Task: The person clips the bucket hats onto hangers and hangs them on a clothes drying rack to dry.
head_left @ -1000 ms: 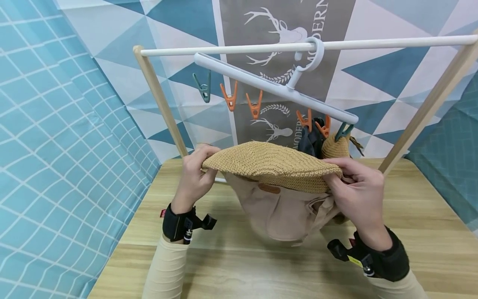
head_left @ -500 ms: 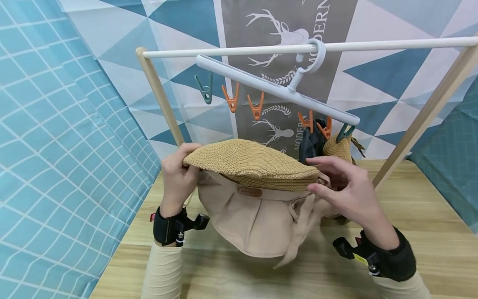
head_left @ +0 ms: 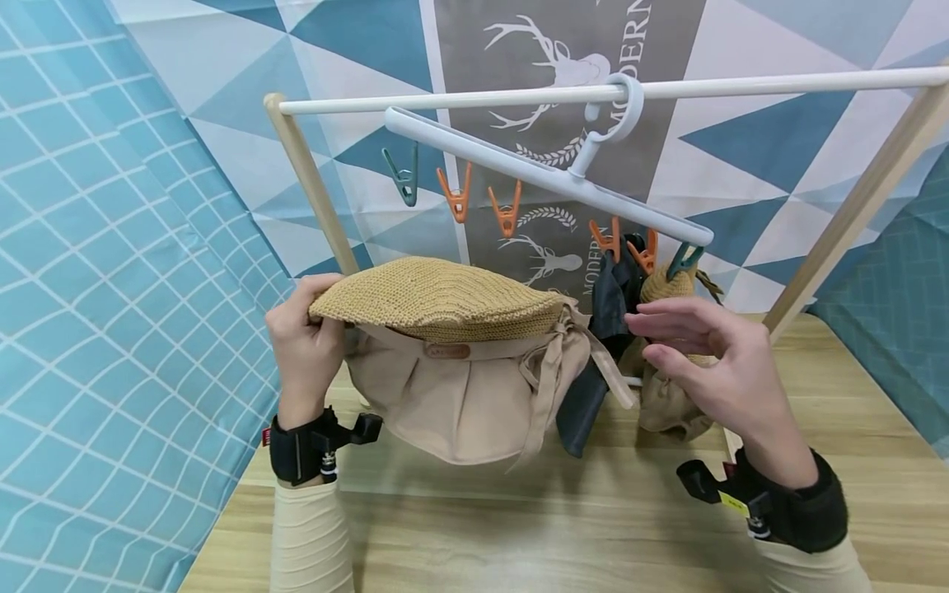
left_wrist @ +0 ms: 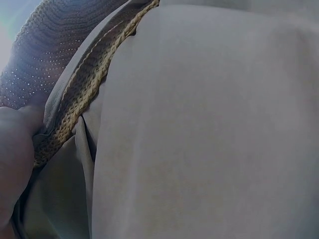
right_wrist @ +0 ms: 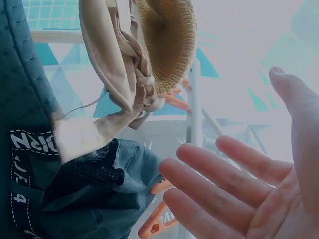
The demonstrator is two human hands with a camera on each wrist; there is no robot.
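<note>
A sun hat (head_left: pixel 437 296) with a straw-coloured knit part, a beige pleated fabric brim and a ribbon tie is held up over the table. My left hand (head_left: pixel 304 354) pinches its left edge, thumb on the near side. In the left wrist view the knit edge (left_wrist: pixel 82 94) runs up from that thumb. To the right of the hat, my right hand (head_left: pixel 719 362) is off it, fingers extended and holding nothing. Behind, a dark cloth hat (head_left: pixel 611 305) with white lettering (right_wrist: pixel 30 144) and another knit hat (head_left: pixel 667 287) hang from clips.
A pale blue hanger (head_left: pixel 549 175) tilts down to the right from a white rod (head_left: pixel 460 99) on wooden legs. Its left half carries a green clip (head_left: pixel 404 185) and orange clips (head_left: pixel 455 202). The wooden table (head_left: pixel 474 543) lies below.
My left hand has carried the sun hat leftward and slightly up. My right hand has let go of its right edge and now stands apart, exposing more of the dark hat.
</note>
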